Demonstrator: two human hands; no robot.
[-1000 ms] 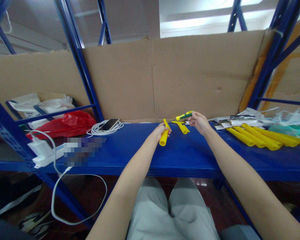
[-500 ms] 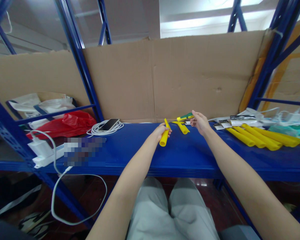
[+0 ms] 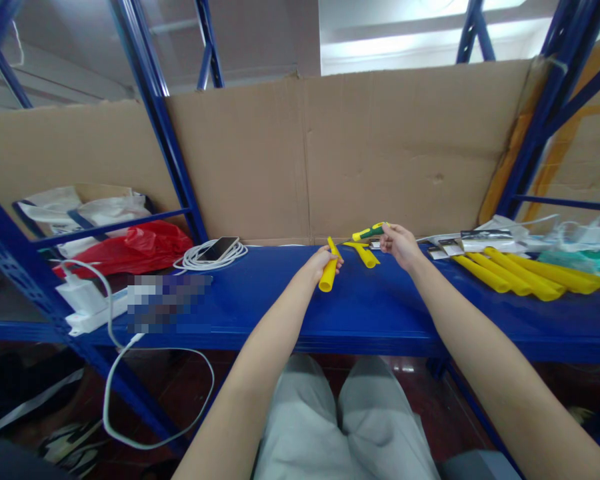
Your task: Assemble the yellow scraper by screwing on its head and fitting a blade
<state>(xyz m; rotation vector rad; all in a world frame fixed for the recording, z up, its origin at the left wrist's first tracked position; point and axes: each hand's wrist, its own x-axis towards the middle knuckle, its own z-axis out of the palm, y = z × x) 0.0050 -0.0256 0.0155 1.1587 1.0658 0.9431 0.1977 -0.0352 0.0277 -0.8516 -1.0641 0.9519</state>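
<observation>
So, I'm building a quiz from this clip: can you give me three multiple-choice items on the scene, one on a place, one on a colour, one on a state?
1. Where does the phone lie?
A. On the coil of white cable
B. On the red bag
C. Among the yellow tubes at the right

2. What colours is the handle of the screwdriver?
A. Red and black
B. Green and yellow
C. All blue

3. How is the left hand?
A. Flat on the shelf
B. Closed around a yellow tube
C. Hanging free with nothing in it

Answers:
1 A: the phone rests on the coil of white cable on the blue shelf.
2 B: the screwdriver in the right hand has a green and yellow handle.
3 B: the left hand grips a yellow tube above the shelf.
</observation>
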